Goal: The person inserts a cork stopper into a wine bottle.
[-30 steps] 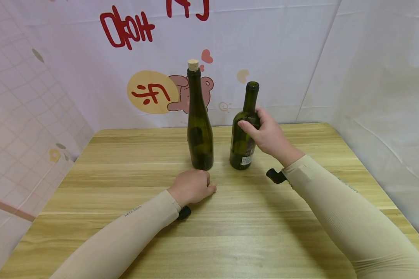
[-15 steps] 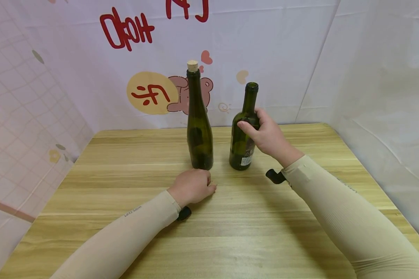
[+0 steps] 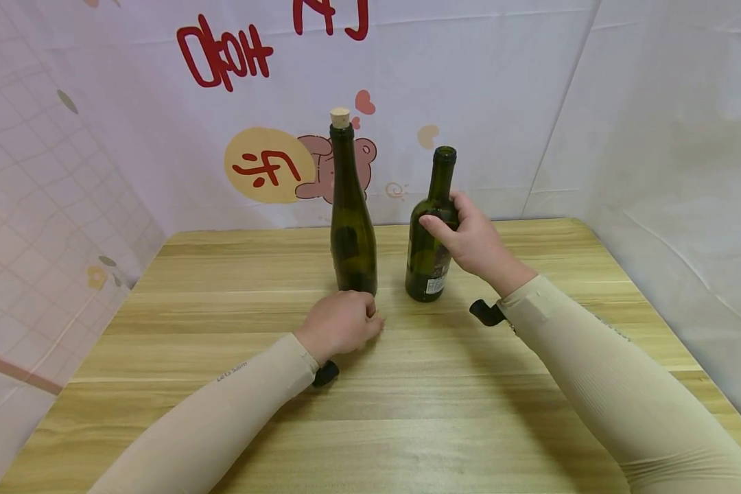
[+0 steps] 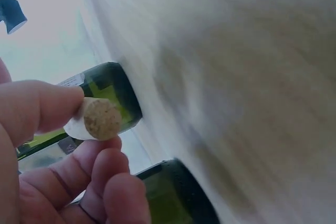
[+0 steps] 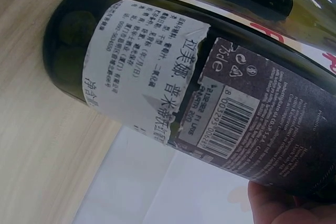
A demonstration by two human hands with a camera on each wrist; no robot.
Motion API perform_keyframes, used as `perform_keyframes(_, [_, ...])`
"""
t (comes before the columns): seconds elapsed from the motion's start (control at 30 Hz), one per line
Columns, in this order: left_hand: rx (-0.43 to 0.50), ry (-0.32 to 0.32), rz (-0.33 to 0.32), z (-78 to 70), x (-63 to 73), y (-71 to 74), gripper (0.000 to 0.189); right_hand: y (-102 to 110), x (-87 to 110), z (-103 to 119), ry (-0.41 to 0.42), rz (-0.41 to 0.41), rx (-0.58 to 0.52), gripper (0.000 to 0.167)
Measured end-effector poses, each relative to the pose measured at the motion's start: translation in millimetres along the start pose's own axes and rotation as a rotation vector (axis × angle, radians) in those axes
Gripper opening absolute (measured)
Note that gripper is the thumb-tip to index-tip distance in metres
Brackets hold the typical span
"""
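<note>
My left hand (image 3: 339,322) is low over the table, just in front of the tall green bottle. In the left wrist view its thumb and fingers pinch a cork (image 4: 102,120), whose speckled end faces the camera. My right hand (image 3: 478,240) grips the shoulder of a shorter dark green wine bottle (image 3: 421,264), which stands upright with its mouth uncovered. White and dark printed labels (image 5: 142,61) show on that bottle in the right wrist view. Left of it stands the tall green bottle (image 3: 353,240), with another cork (image 3: 340,118) in its mouth.
Both bottles stand on a wood-grain table (image 3: 407,412), a small gap between them. Behind it hangs a white printed cloth (image 3: 494,89) with red lettering and a cartoon bear. Black wrist camera mounts (image 3: 486,313) jut out below the sleeves.
My left hand has risen slightly from the table with the cork and shifted a little toward the tall bottle. My right hand and both bottles stay in place.
</note>
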State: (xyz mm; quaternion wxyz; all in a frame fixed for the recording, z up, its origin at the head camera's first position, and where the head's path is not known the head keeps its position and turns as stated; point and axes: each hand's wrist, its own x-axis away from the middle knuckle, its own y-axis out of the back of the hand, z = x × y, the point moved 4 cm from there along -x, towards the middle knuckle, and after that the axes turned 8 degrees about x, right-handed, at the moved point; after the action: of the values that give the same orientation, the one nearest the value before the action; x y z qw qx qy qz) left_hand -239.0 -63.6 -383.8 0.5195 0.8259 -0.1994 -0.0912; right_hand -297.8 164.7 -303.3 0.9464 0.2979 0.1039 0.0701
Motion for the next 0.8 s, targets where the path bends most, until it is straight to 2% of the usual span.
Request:
perform_keyframes(0.3, [0.023, 0.01, -0.032, -6.4, -0.9, 10.2, 0.025, -0.5, 0.3, -0.1, -0.005, -0.001, 0.001, 0.062])
perform_keyframes(0.8, [0.131, -0.042, -0.118, -22.0, -1.6, 33.6, 0.02, -1.1, -0.6, -1.1, 0.017, -0.01, -0.012, 0.059])
